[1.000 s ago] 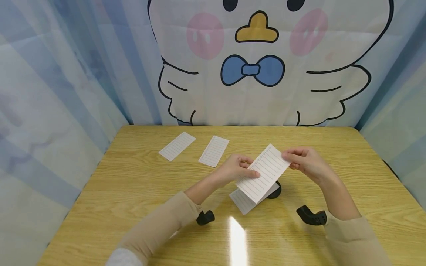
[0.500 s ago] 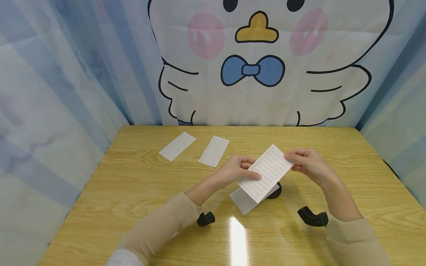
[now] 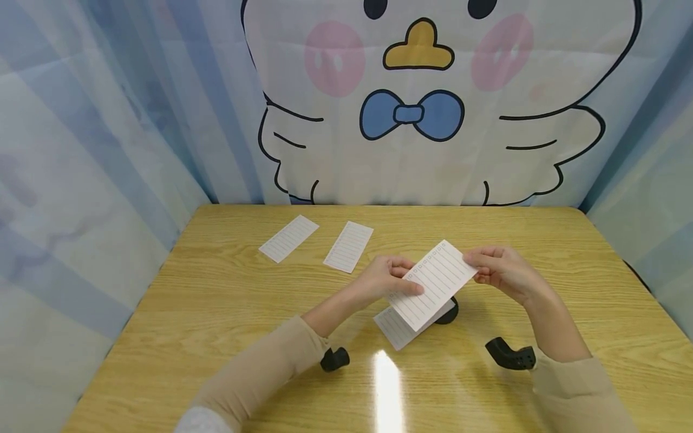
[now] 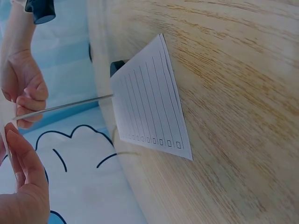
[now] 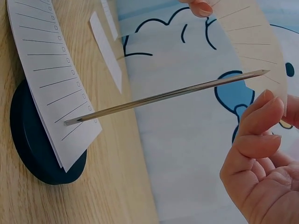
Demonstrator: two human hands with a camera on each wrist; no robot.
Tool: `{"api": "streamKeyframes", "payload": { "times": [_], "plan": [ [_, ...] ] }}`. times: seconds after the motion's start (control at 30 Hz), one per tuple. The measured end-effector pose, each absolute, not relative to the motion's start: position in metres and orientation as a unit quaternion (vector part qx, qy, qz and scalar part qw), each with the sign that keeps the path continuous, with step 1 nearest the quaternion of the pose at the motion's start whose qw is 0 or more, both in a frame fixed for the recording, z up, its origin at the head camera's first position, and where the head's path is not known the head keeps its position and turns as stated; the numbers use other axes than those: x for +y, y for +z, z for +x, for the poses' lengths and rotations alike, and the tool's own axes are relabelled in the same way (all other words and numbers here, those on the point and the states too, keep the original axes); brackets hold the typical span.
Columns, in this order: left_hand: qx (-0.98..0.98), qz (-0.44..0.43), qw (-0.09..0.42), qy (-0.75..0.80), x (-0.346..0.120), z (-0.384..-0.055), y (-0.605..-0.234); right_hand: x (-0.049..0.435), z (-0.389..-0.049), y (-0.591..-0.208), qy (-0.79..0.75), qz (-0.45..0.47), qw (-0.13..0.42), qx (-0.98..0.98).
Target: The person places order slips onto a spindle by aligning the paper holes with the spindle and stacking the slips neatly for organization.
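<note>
Closest were the two tan sleeves, the left sleeve (image 3: 265,373) and the right sleeve (image 3: 579,391), with a small black part (image 3: 334,359) by the left cuff and another black part (image 3: 511,353) by the right cuff. A bright patch of light (image 3: 387,397) shone on the wooden table (image 3: 189,313) between them.

A bit farther on, a little pile of paper slips (image 3: 395,332) lay on a round black base (image 5: 25,135) and stuck out past it. A thin metal spike (image 5: 168,94) poked up out of the pile.

Over the pile, the person held one more white slip (image 3: 440,275), tilted, with lines and a row of tiny boxes down one side. The left hand (image 3: 384,281) pinched its left side, thumb on top and fingers behind. The right hand (image 3: 505,273) pinched its right corner between thumb and fingers. The sharp end of the spike was near this slip, but whether it touched the paper I could not tell.

Farther back, two loose slips, a right one (image 3: 348,247) and a left one (image 3: 289,239), lay flat and apart. Behind the table hung a curtain (image 3: 411,171) with a big white cartoon animal wearing a blue bow tie (image 3: 408,114).
</note>
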State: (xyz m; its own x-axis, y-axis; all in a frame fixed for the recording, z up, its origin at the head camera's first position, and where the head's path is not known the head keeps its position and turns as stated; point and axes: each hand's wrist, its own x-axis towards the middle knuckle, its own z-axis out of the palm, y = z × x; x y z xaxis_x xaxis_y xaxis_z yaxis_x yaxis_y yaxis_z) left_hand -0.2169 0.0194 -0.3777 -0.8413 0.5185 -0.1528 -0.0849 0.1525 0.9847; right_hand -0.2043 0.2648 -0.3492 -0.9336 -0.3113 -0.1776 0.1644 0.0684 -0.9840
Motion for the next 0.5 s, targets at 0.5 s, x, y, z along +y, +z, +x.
{"api": "streamKeyframes", "payload": {
  "times": [0.5],
  "plan": [
    [0.732, 0.145, 0.230, 0.625, 0.022, -0.219, -0.388, 0.266, -0.206, -0.354, -0.670, -0.049, 0.194, 0.715]
  ]
}}
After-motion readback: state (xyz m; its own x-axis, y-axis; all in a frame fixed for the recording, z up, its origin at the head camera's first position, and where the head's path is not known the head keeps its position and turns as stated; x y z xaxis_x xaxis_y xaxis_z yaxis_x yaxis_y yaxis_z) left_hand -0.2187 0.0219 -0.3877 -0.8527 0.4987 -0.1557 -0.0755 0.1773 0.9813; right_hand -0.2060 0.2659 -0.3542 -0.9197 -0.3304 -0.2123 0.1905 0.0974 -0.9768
